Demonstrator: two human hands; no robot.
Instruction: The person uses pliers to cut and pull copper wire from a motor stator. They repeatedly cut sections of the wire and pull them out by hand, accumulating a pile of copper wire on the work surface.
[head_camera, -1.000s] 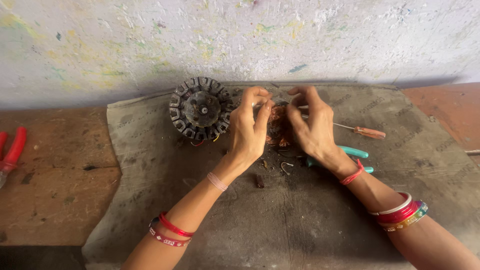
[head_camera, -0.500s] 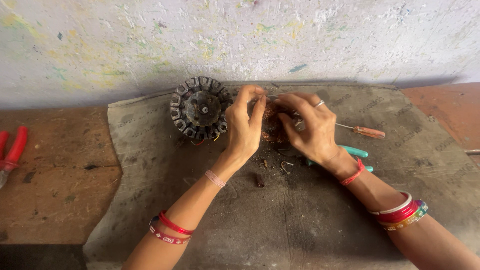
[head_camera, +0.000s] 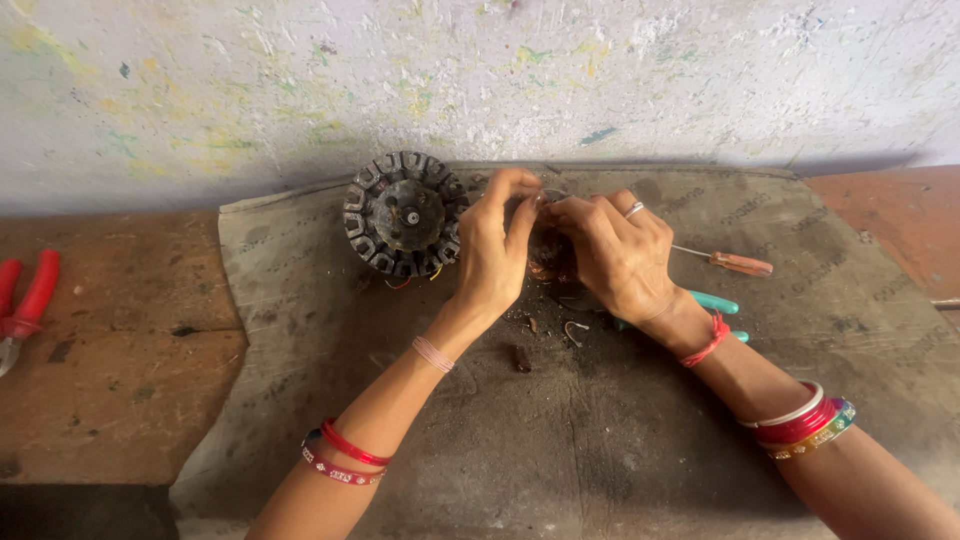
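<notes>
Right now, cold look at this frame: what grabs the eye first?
The two hands, left hand and right hand, meet at the middle of the grey mat, fingertips pinched together over a small brownish tangle that is mostly hidden. Just left of them sits a dark round toothed motor core. Red-handled pliers lie at the far left edge, and a screwdriver lies right of the hands.

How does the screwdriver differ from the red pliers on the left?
The screwdriver has an orange-brown handle and thin shaft; the pliers have two red handles. The screwdriver lies on the grey mat beside the right hand; the pliers lie on bare wood, partly out of frame. Neither is held.
</notes>
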